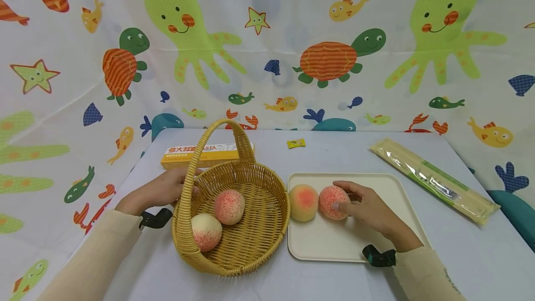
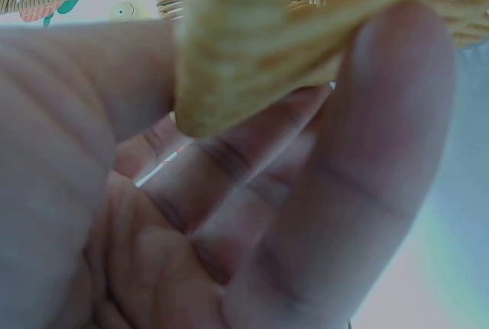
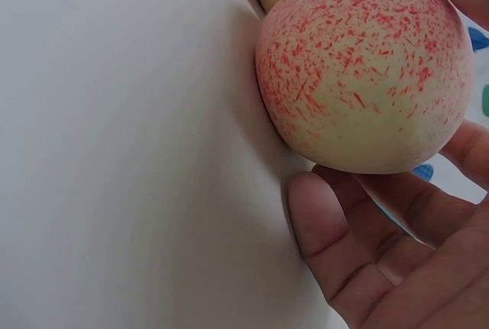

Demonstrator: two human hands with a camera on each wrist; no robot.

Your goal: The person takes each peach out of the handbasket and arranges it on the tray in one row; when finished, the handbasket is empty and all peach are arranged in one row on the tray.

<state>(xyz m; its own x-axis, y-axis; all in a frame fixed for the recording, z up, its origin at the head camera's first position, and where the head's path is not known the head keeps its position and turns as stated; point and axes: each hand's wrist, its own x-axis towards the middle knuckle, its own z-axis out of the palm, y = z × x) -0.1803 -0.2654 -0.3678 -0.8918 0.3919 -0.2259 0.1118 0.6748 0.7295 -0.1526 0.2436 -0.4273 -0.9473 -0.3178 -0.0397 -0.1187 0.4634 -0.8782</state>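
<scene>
A wicker basket (image 1: 255,233) with a tall arched handle stands on the white table. Inside lie a pink-speckled peach (image 1: 229,208) and a paler peach (image 1: 205,232), partly behind the handle. My left hand (image 1: 165,189) holds the basket's left side; in the left wrist view its fingers (image 2: 397,115) wrap the woven edge. On the cream tray (image 1: 326,247), my right hand (image 1: 372,210) grips a red-speckled peach (image 1: 331,202), thumb in front and fingers round the far side. Close to its left sits a yellow-orange peach (image 1: 303,206).
Behind the basket lies a yellow and white pasta box (image 1: 221,154). A small yellow wrapped candy (image 1: 296,143) lies farther back, right of the box. Beyond the tray's right edge, a long clear packet of noodles (image 1: 434,182) lies at a slant. A printed sea-animal cloth hangs behind.
</scene>
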